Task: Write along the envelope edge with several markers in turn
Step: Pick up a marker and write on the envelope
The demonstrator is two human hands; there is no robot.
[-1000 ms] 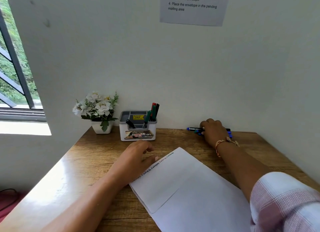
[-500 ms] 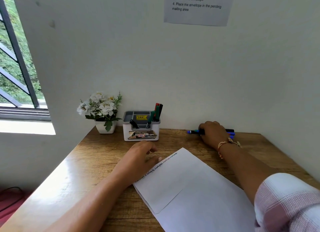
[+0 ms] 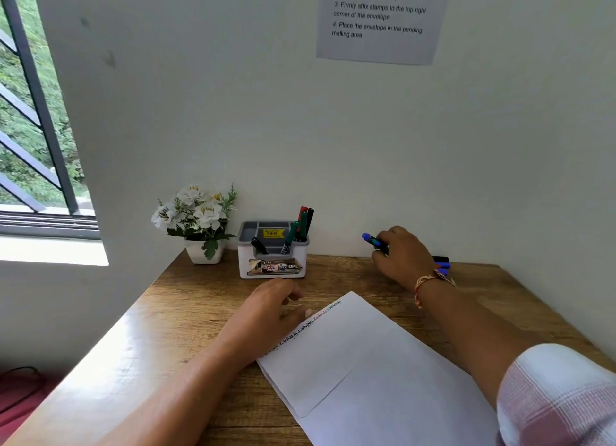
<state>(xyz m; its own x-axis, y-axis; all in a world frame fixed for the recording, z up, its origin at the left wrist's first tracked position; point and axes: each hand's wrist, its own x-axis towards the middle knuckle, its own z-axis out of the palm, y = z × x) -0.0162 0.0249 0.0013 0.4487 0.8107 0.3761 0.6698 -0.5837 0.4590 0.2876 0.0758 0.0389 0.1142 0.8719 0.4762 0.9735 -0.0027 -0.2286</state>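
A wooden desk [image 3: 186, 312] is pushed into the corner of a white wall [image 3: 233, 112]. At its back edge stands a small white pot [image 3: 203, 252] of white flowers [image 3: 196, 209], and just to the right of it a white desk organizer [image 3: 271, 264] with a grey tray and a yellow price sticker. A printed sheet [image 3: 376, 45] on the wall above shows steps 2, 3 and 4 about envelopes. On the left are a dark-barred window [image 3: 33, 112] with greenery outside and a black cable [image 3: 23, 385] low down.
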